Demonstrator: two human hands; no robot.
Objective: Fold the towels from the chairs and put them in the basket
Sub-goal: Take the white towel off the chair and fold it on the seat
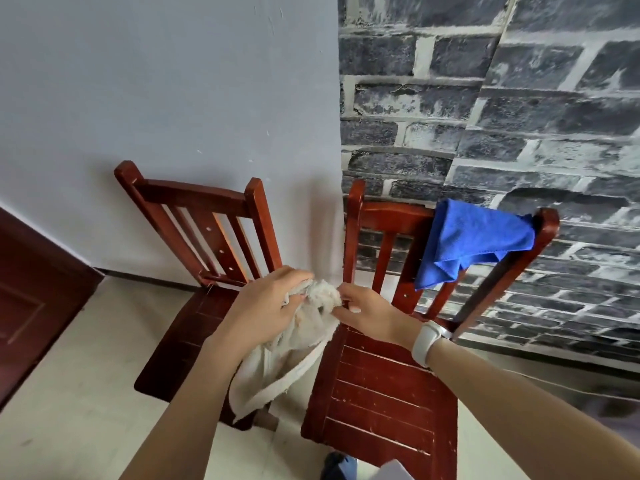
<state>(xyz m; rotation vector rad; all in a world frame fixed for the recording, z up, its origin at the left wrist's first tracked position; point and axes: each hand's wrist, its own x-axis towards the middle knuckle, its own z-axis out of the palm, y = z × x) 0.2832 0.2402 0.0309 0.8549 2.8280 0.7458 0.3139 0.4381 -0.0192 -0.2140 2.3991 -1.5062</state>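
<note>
A cream white towel (pixel 277 368) hangs bunched in the air between two red-brown wooden chairs. My left hand (pixel 266 306) grips its upper edge from the left, and my right hand (pixel 363 311) pinches the same top part from the right. The rest of the cloth droops down toward the floor. A blue towel (pixel 474 240) is draped over the top rail of the right chair (pixel 388 393). The left chair (pixel 194 327) carries no towel. No basket shows in this view.
The chairs stand side by side against a pale wall and a grey brick-pattern wall (pixel 519 98). A dark wooden door (pixel 31 299) is at the left. Pale tiled floor (pixel 86 393) lies in front. A white band sits on my right wrist.
</note>
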